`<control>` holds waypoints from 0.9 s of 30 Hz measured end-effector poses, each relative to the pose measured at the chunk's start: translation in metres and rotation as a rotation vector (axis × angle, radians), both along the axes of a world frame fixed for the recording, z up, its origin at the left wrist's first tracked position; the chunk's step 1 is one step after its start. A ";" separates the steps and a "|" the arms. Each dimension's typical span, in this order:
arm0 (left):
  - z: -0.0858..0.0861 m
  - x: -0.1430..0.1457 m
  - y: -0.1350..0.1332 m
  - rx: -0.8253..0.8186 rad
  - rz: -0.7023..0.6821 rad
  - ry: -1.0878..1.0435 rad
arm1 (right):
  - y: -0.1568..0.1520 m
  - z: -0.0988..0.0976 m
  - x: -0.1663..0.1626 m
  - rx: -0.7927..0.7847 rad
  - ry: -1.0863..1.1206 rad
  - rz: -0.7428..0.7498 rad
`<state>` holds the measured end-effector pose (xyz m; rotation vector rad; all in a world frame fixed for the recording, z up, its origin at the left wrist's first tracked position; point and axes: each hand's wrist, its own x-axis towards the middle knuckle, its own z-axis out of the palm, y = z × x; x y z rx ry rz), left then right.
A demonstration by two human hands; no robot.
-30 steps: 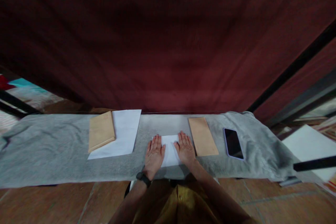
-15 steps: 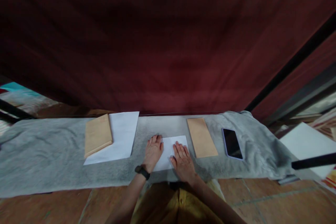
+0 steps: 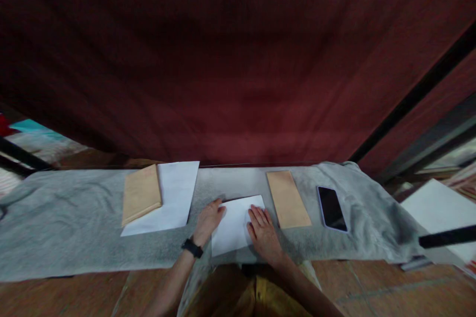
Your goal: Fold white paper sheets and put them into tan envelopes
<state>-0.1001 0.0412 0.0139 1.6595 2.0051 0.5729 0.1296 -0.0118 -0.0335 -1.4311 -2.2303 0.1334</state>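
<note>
A white sheet of paper [image 3: 233, 225] lies in front of me on a grey cloth, slightly turned. My left hand [image 3: 208, 219], with a dark watch on its wrist, is at the sheet's upper left corner. Its fingers are drawn together on that edge; the thumb's exact hold is hard to see. Flat on the right part of the sheet rests my right hand [image 3: 263, 234], fingers stretched out. Just right of it lies a brown paper envelope [image 3: 288, 199].
Grey cloth [image 3: 85, 247] covers the long bench. To the left, a folded brown paper packet [image 3: 142, 194] lies on larger white sheets [image 3: 180, 193]. A phone [image 3: 332, 209] lies to the right. Dark red fabric [image 3: 238, 84] hangs behind, beside a black bar [image 3: 401, 109].
My left hand has slid off the sheet's top toward its left edge, and the sheet has turned slightly. My right hand stays on it. The whole view has shifted a little.
</note>
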 end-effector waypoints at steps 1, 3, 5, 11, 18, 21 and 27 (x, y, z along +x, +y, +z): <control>0.001 -0.005 -0.003 -0.019 0.044 -0.069 | 0.002 0.001 0.001 -0.002 0.019 -0.001; 0.003 -0.015 -0.010 -0.047 0.144 -0.216 | 0.006 0.004 0.004 0.001 0.057 -0.005; 0.004 -0.019 -0.021 -0.065 0.259 -0.375 | 0.010 0.003 0.006 0.007 0.090 -0.005; -0.005 0.001 -0.059 -0.122 0.556 -0.827 | 0.010 -0.012 0.018 0.007 0.137 0.088; -0.008 0.022 -0.082 -0.217 0.667 -1.264 | 0.005 -0.023 0.028 -0.043 0.156 0.138; -0.009 0.021 -0.092 -0.212 0.702 -1.265 | 0.002 -0.021 0.029 -0.039 0.126 0.146; -0.016 0.020 -0.098 -0.194 0.599 -1.146 | -0.012 -0.008 0.030 -0.055 0.009 0.300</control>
